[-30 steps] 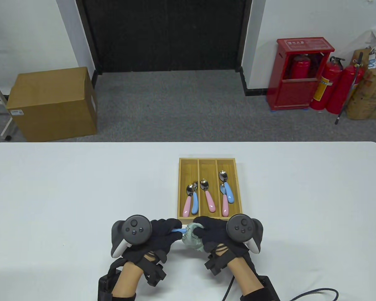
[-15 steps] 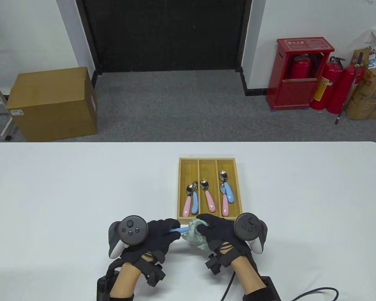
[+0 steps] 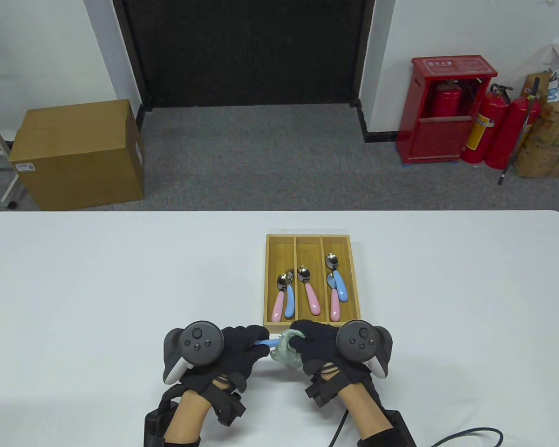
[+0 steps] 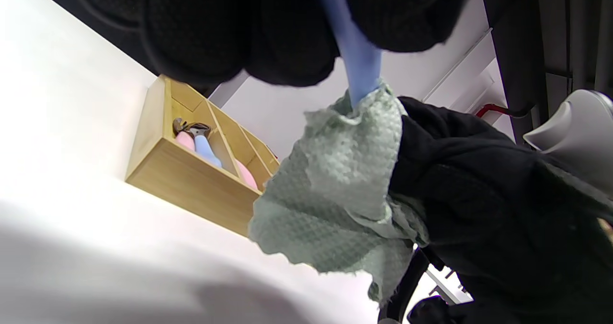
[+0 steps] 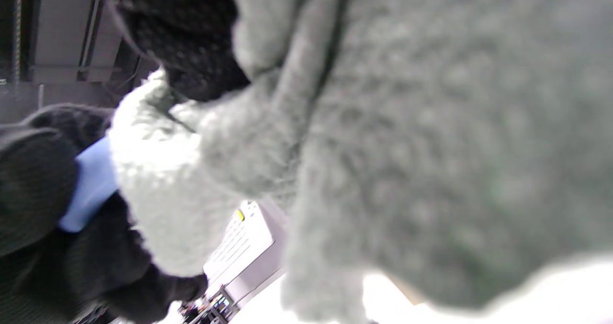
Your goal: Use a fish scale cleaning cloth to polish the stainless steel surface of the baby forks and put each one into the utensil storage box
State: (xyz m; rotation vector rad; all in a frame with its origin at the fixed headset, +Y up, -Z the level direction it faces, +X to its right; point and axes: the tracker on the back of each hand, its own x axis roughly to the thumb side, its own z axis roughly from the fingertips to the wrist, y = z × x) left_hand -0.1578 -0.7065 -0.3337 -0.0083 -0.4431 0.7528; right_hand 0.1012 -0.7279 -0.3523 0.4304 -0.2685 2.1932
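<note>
Over the white table, left grip pinches fork lying crosswise, head inside right grip's cloth.

table view: high above the near edge, looking down and forward over the white table to the floor and far wall.
left wrist view: low, very close under the left hand, tilted, facing the wooden box and the cloth.
right wrist view: pressed against the cloth, blurred.
shared: all three show the cloth and blue handle.
</note>
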